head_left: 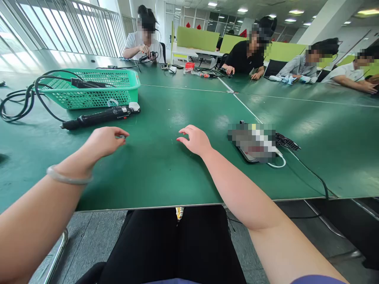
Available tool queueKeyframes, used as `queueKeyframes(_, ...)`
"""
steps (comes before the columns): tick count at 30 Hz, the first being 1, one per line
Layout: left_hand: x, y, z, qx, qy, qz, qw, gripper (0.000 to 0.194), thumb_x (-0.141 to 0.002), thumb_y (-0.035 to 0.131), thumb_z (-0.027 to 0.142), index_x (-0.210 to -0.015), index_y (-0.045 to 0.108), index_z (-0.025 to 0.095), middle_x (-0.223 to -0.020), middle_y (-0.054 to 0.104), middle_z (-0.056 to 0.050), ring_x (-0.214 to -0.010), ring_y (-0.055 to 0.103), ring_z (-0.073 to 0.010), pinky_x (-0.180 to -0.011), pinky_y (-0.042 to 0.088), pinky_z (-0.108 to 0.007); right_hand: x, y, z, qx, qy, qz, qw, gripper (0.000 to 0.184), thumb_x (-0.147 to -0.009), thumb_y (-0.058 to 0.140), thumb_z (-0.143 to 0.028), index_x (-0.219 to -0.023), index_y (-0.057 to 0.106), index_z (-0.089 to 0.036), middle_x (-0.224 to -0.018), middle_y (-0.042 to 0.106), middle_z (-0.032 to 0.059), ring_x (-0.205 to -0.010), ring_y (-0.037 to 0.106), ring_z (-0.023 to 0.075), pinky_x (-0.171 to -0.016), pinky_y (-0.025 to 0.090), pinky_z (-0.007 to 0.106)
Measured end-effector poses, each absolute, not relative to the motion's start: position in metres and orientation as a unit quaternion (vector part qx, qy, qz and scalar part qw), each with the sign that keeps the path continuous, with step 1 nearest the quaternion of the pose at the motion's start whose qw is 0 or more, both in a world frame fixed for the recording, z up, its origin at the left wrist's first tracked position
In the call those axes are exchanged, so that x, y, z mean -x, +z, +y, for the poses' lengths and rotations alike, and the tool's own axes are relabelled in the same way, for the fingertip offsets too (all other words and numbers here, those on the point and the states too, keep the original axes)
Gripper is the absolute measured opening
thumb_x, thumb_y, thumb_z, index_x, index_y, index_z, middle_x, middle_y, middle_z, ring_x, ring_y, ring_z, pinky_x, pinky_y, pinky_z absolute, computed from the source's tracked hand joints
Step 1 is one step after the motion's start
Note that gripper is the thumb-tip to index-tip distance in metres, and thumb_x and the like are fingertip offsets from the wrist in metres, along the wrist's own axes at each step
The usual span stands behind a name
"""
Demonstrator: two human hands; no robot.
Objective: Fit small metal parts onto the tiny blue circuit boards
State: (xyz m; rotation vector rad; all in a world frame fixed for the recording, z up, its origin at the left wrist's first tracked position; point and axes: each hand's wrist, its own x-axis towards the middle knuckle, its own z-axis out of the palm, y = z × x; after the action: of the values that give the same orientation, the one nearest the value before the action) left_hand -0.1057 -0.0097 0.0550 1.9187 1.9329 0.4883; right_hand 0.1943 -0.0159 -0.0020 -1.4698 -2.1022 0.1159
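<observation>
My left hand (104, 142), with a pale bangle (69, 176) on its wrist, is closed over the green table. Its fingers pinch a small metallic piece (121, 136), mostly hidden and too small to name. To the right, my right hand (194, 139) hovers with thumb and fingers apart and nothing between them. Just beyond my left hand lies a black electric screwdriver (102, 117), its cable looping left. Behind it stands a green plastic basket (97, 98) with a black corded tool (89, 83) inside.
At the right lies a blurred-out device (251, 142) with a white cable and a black cord (314, 175) running over the table edge. Several people sit across the green table (177, 177). Tools and a red box (190, 65) lie at its far side.
</observation>
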Motion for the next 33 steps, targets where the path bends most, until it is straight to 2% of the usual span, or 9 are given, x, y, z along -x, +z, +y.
queueKeyframes(2,0.123,0.059,-0.017,-0.716,0.043,0.695,0.055,0.034,-0.077,0.051,0.032,-0.102,0.070,0.019,-0.069,0.066,-0.003,-0.066,0.057,-0.0207,-0.072,0.041,-0.031,-0.194,-0.002,-0.016,0.547,0.046,-0.788,0.279,0.027,-0.087,0.059,-0.037,-0.105,0.065,-0.019,-0.104,0.065,0.0059,-0.083,0.060,0.0159,-0.067,0.044,0.030)
queueKeyframes(4,0.135,0.061,-0.022,-0.728,-0.018,0.685,0.003,0.039,-0.081,0.045,0.036,-0.108,0.069,0.019,-0.083,0.069,-0.006,-0.079,0.058,-0.0230,-0.071,0.039,-0.029,-0.193,-0.002,-0.016,0.545,0.046,-0.792,0.272,0.027,-0.088,0.058,-0.037,-0.106,0.065,-0.018,-0.105,0.065,0.0061,-0.083,0.060,0.0159,-0.068,0.044,0.030)
queueKeyframes(7,0.142,0.059,-0.027,-0.732,-0.028,0.681,-0.010,0.039,-0.081,0.046,0.042,-0.105,0.069,0.022,-0.099,0.070,-0.005,-0.088,0.058,-0.0220,-0.070,0.036,-0.026,-0.193,-0.002,-0.017,0.543,0.048,-0.796,0.264,0.029,-0.088,0.057,-0.038,-0.107,0.065,-0.018,-0.106,0.065,0.0062,-0.084,0.060,0.0156,-0.070,0.044,0.029)
queueKeyframes(15,0.150,0.050,-0.027,-0.707,0.011,0.707,0.011,0.031,-0.077,0.053,0.047,-0.096,0.069,0.029,-0.083,0.067,0.003,-0.072,0.056,-0.0149,-0.063,0.032,-0.020,-0.194,-0.003,-0.015,0.546,0.065,-0.800,0.241,0.032,-0.089,0.055,-0.040,-0.110,0.065,-0.018,-0.107,0.065,0.0058,-0.078,0.059,0.0139,-0.066,0.042,0.029)
queueKeyframes(20,0.151,0.050,-0.029,-0.659,0.098,0.741,0.089,0.029,-0.075,0.060,0.042,-0.100,0.070,0.030,-0.084,0.070,0.005,-0.078,0.060,-0.0153,-0.068,0.037,-0.021,-0.194,-0.003,-0.014,0.543,0.071,-0.802,0.239,0.032,-0.090,0.053,-0.041,-0.109,0.065,-0.018,-0.105,0.065,0.0054,-0.078,0.058,0.0142,-0.064,0.042,0.029)
queueKeyframes(24,0.146,0.038,-0.029,-0.585,0.270,0.730,0.229,0.032,-0.081,0.055,0.034,-0.108,0.066,0.023,-0.102,0.072,-0.001,-0.090,0.061,-0.0140,-0.075,0.040,-0.020,-0.193,-0.001,-0.015,0.547,0.086,-0.797,0.240,0.031,-0.090,0.052,-0.040,-0.109,0.066,-0.018,-0.105,0.065,0.0056,-0.075,0.057,0.0131,-0.063,0.041,0.028)
queueKeyframes(26,0.138,0.027,-0.026,-0.568,0.309,0.708,0.282,0.032,-0.082,0.054,0.030,-0.109,0.065,0.019,-0.106,0.071,-0.004,-0.092,0.060,-0.0131,-0.079,0.041,-0.020,-0.193,0.000,-0.016,0.548,0.089,-0.797,0.239,0.030,-0.090,0.052,-0.039,-0.108,0.066,-0.018,-0.104,0.065,0.0054,-0.074,0.056,0.0127,-0.064,0.041,0.028)
queueKeyframes(29,0.113,0.013,-0.018,-0.585,0.329,0.681,0.293,0.030,-0.080,0.056,0.029,-0.106,0.066,0.017,-0.102,0.071,-0.006,-0.094,0.061,-0.0143,-0.087,0.040,-0.024,-0.191,0.000,-0.015,0.547,0.094,-0.797,0.239,0.030,-0.090,0.052,-0.039,-0.107,0.066,-0.019,-0.103,0.064,0.0052,-0.073,0.055,0.0126,-0.063,0.040,0.028)
queueKeyframes(33,0.051,0.007,-0.011,-0.605,0.354,0.635,0.325,0.027,-0.079,0.058,0.035,-0.098,0.070,0.020,-0.096,0.073,-0.005,-0.089,0.061,-0.0177,-0.081,0.043,-0.028,-0.191,-0.004,-0.012,0.544,0.095,-0.799,0.236,0.029,-0.091,0.050,-0.039,-0.104,0.068,-0.020,-0.098,0.065,0.0052,-0.077,0.056,0.0140,-0.065,0.040,0.028)
